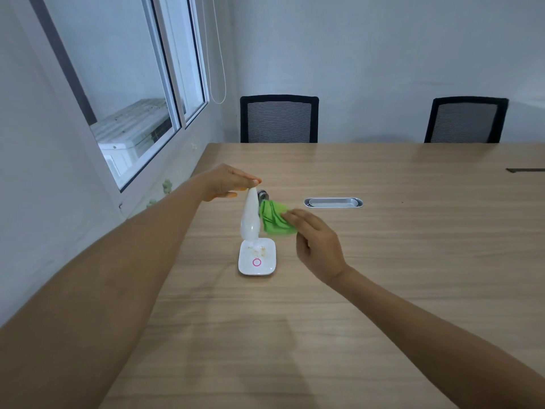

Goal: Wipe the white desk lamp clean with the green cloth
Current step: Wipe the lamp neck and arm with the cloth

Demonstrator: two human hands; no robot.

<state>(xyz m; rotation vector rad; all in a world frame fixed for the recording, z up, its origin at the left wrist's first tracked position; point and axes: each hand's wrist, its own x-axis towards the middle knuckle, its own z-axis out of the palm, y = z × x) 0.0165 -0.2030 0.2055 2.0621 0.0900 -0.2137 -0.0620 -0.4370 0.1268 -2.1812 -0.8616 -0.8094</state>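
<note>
I see one white desk lamp [253,228] standing on the wooden table [383,261], toward its left edge. Its flat, rounded-square base [257,259] carries a pink ring near the front and some brownish smears behind that ring. The lamp's slim white head rises from the base, tapering to a tip, with a dark grey joint showing just behind the top. I can read no brand, label or writing anywhere on it.

My left hand [227,183] pinches the tip of the lamp head, thumb and fingertips closed together on it. My right hand [317,242] is closed on one green cloth [275,219], which is bunched up and pressed against the right side of the lamp head, above the base.

Beyond the lamp, one oval metal cable port [333,202] is set into the tabletop. Two black mesh-backed chairs [279,118] stand at the far side of the table. A window [132,113] fills the wall on the left.
</note>
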